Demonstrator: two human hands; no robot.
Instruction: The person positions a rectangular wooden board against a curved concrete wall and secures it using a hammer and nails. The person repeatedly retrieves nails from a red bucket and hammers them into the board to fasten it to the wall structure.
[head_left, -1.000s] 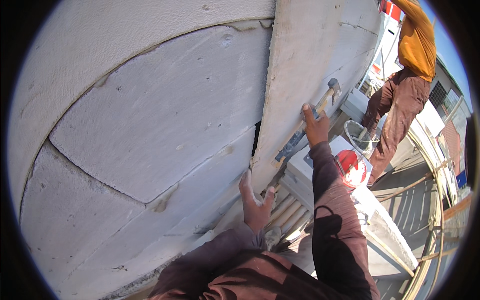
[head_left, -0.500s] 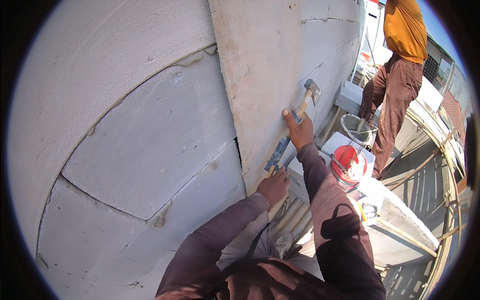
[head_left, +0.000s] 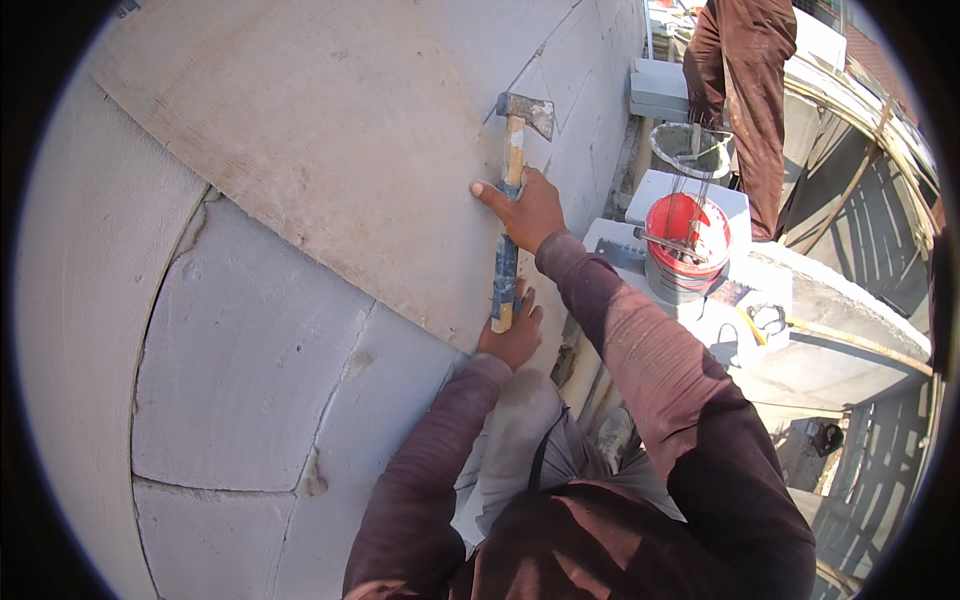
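Block wall (head_left: pixel 245 370) partly behind board (head_left: pixel 320 130); red bucket (head_left: pixel 668 266) right of hatchet (head_left: pixel 507 262).

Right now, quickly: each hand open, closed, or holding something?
Left hand: at the lower end of the hatchet; whether it grips cannot be told.
Right hand: closed, holding the hatchet.

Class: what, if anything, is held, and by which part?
The right hand holds the hatchet mid-handle; whether the left hand grips its lower end cannot be told.
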